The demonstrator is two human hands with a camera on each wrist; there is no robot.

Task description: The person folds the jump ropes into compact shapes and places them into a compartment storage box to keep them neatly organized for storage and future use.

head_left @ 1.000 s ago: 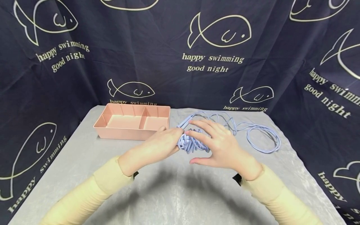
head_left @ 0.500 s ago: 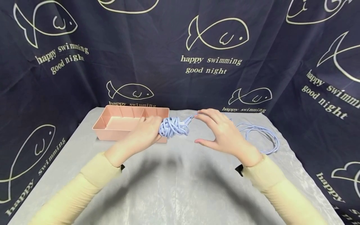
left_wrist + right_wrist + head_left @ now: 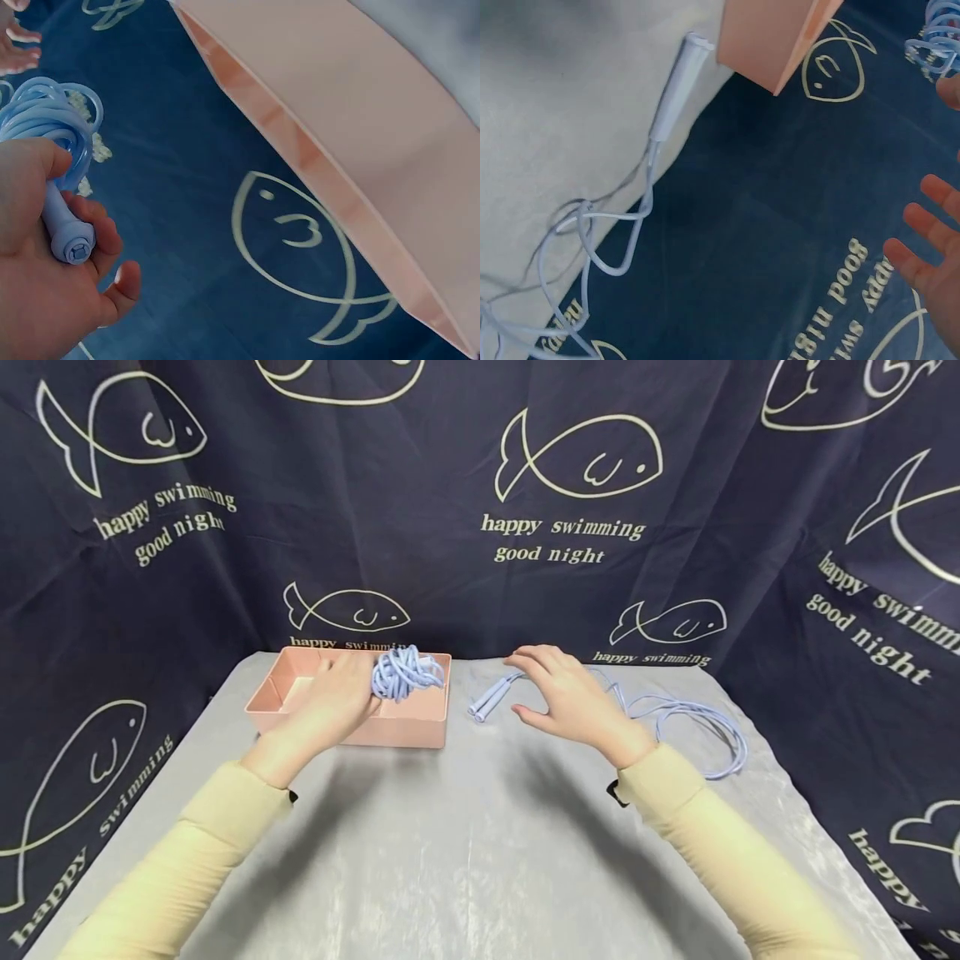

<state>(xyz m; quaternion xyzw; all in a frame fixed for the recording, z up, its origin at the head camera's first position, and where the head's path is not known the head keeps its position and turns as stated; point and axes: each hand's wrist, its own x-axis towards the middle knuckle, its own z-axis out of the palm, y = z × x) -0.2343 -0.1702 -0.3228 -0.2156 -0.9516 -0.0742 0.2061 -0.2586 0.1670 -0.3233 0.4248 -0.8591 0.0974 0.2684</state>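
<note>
In the head view my left hand (image 3: 330, 702) holds a wound-up light blue jump rope (image 3: 405, 674) over the pink box (image 3: 408, 732). The left wrist view shows its handle (image 3: 71, 236) across the palm, with thumb and fingers curled round it and the coils bunched beyond. My right hand (image 3: 576, 700) hangs in the air to the right, fingers spread and holding nothing. Below and beside it lies a second light blue jump rope (image 3: 693, 705), its two handles (image 3: 489, 698) side by side near the box.
A divider splits the pink box into two compartments, partly hidden by my left hand. The table has a grey cloth (image 3: 472, 852). Dark blue fish-print curtains (image 3: 450, 493) stand behind it and at both sides.
My left hand has carried the wound jump rope leftward from the table's middle to over the box. My right hand has come away from it, and the other rope's handles now show on the table.
</note>
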